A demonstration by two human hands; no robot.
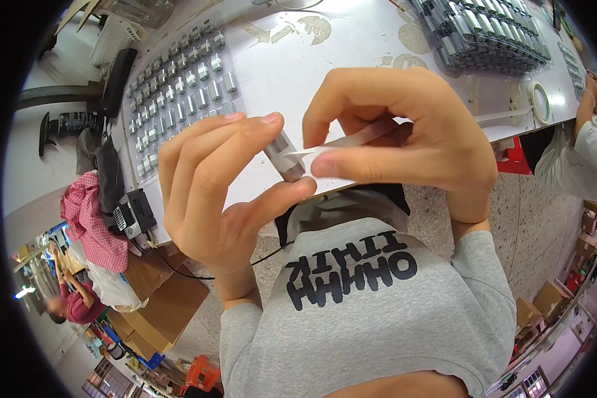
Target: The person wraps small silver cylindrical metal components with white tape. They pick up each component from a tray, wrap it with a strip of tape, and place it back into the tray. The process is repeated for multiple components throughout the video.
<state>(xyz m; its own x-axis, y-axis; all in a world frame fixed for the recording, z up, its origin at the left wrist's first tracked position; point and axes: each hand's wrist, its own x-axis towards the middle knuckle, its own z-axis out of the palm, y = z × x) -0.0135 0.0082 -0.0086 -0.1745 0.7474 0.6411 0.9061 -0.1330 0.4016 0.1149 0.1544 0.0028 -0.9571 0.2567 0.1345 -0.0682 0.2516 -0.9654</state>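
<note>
Between the fingertips and thumb of my left hand (212, 192) is a small silver-grey metal cylinder (289, 169), held tilted above the table's near edge. My right hand (421, 126) is closed on a narrow, whitish translucent strip (361, 138), its fingers curled and its thumb below. The strip's pointed end reaches the side of the cylinder and seems to touch it. Whether the strip is tape or a stiff blade, I cannot tell. Part of it is hidden in my right palm.
Rows of metal cylinders stand in a clear tray (186, 99) at left. Stacked trays of similar parts (487, 33) rise at the far right, with a tape roll (541, 103) nearby. A black-and-white device (134, 213) sits by the left edge. Another person's arm (587, 109) shows at far right.
</note>
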